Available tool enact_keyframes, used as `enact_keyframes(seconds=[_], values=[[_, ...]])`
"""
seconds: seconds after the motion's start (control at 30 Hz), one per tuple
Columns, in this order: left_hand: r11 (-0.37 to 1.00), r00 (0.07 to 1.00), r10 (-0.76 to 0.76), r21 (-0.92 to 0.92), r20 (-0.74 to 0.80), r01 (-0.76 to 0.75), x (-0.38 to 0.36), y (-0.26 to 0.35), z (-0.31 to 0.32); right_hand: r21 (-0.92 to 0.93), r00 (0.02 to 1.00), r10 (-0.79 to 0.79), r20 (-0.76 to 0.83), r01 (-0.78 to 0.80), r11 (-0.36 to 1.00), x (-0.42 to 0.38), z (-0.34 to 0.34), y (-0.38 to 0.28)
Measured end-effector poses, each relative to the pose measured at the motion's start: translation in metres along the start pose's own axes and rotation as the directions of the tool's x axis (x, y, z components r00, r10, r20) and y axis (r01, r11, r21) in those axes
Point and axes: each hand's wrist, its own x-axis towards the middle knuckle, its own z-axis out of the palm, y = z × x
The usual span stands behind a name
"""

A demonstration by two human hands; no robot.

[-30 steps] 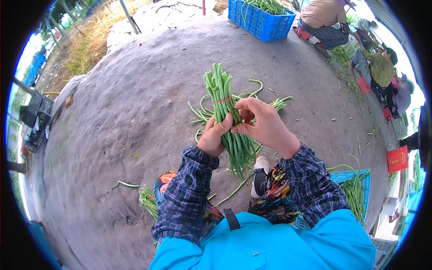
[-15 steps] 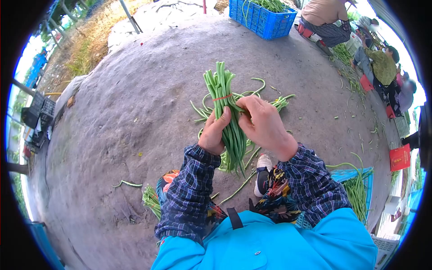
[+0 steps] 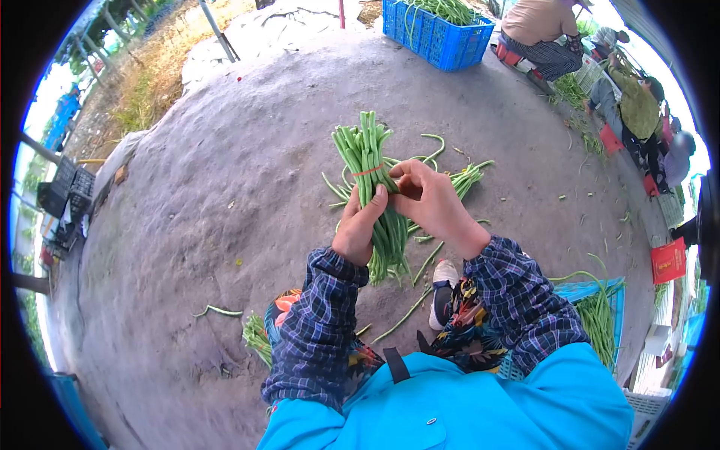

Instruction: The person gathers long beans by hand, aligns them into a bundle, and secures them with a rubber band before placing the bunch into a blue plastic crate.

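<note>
My left hand (image 3: 358, 227) is wrapped round a bundle of long green beans (image 3: 388, 238), its thumb across the stems. A red band (image 3: 367, 172) circles the bundle just above the thumb. The cut ends fan out at the top, and the tails hang down over the ground. My right hand (image 3: 436, 204) is closed against the right side of the bundle, close to the band. Its fingertips pinch something too small to make out. Behind the bundle, more loose beans (image 3: 466, 178) lie on the ground.
A blue crate (image 3: 439, 39) of beans stands at the top. People (image 3: 544, 34) crouch at the upper right near scattered beans. Beside my right sleeve is a blue tray (image 3: 616, 319) with beans. Another bundle (image 3: 256, 339) lies by my left leg. Black crates (image 3: 67, 187) are far left.
The bundle has tilted a little to the left at its top and sits slightly lower. My right hand has shifted slightly with its fingers still at the bundle.
</note>
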Motion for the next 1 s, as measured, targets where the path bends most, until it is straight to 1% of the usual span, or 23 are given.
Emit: enact_keyframes(seconds=[0.03,0.07,0.13,0.17,0.2,0.27,0.33,0.4,0.43,0.57,0.63,0.67,0.73,0.77,0.83,0.87,0.93,0.97,1.0], values=[[1.000,1.000,-0.011,-0.011,0.024,0.011,0.000,0.000,-0.002,0.001,0.999,0.048,0.018,-0.048,0.999,0.001,-0.001,-0.004],[1.000,0.999,-0.014,-0.022,0.049,0.016,0.003,0.000,-0.003,0.002,0.999,0.043,0.020,-0.043,0.999,0.001,-0.001,-0.007],[1.000,0.999,0.015,0.007,0.046,-0.016,0.007,-0.003,-0.005,-0.050,0.999,-0.046,0.018,0.047,0.998,-0.001,-0.003,-0.013],[0.999,0.999,0.034,0.032,0.041,-0.036,0.008,-0.005,-0.007,-0.090,0.978,-0.205,-0.040,0.200,0.976,0.000,0.002,-0.008],[0.999,0.998,0.042,0.032,0.043,-0.043,0.008,-0.005,-0.009,-0.092,0.976,-0.212,-0.039,0.208,0.974,0.000,0.003,-0.008],[0.999,1.000,0.013,-0.046,-0.011,-0.014,0.009,-0.007,-0.011,-0.333,0.940,-0.334,0.065,0.336,0.881,-0.002,0.002,-0.007],[0.998,0.999,0.002,-0.067,-0.032,-0.004,0.012,-0.007,-0.016,-0.356,0.939,-0.333,0.083,0.340,0.871,-0.005,0.006,-0.007],[0.994,0.999,-0.019,-0.108,0.041,0.023,0.012,-0.007,-0.020,-0.391,0.951,-0.290,0.108,0.308,0.867,-0.007,0.006,-0.012],[0.992,0.999,-0.020,-0.121,0.047,0.026,0.012,-0.007,-0.022,-0.398,0.948,-0.299,0.111,0.318,0.860,-0.007,0.006,-0.014],[0.984,0.996,-0.046,-0.171,0.076,0.059,0.013,-0.008,-0.025,-0.388,0.937,-0.334,0.104,0.348,0.854,-0.011,0.009,-0.011],[0.967,0.994,-0.051,-0.246,0.092,0.073,0.012,-0.008,-0.023,-0.393,0.937,-0.324,0.130,0.349,0.851,-0.014,0.008,-0.013],[0.966,0.994,-0.057,-0.246,0.093,0.078,0.011,-0.008,-0.021,-0.393,0.939,-0.319,0.127,0.343,0.853,-0.014,0.009,-0.014],[0.977,0.997,-0.016,-0.209,0.071,0.030,0.010,-0.006,-0.017,-0.409,0.935,-0.337,0.110,0.351,0.842,-0.014,0.008,-0.014],[0.977,0.997,-0.018,-0.209,0.070,0.032,0.010,-0.004,-0.016,-0.409,0.936,-0.335,0.109,0.349,0.843,-0.014,0.006,-0.015],[0.976,0.996,0.006,-0.218,0.095,0.015,0.007,0.000,-0.016,-0.266,0.922,-0.355,0.155,0.385,0.884,-0.014,-0.004,-0.018],[0.977,0.996,0.007,-0.214,0.093,0.013,0.007,0.000,-0.019,-0.262,0.921,-0.357,0.153,0.386,0.884,-0.012,-0.008,-0.018],[0.996,0.985,0.068,-0.069,0.158,-0.057,0.004,0.006,-0.017,-0.116,0.965,-0.261,0.022,0.262,0.958,-0.007,-0.015,-0.020],[0.997,0.987,0.071,0.000,0.141,-0.072,0.002,0.008,-0.013,-0.060,0.984,-0.179,0.005,0.179,0.982,-0.006,-0.016,-0.019],[0.997,0.987,0.070,0.002,0.142,-0.071,0.003,0.008,-0.012,-0.059,0.984,-0.179,0.003,0.179,0.982,-0.004,-0.015,-0.019]])
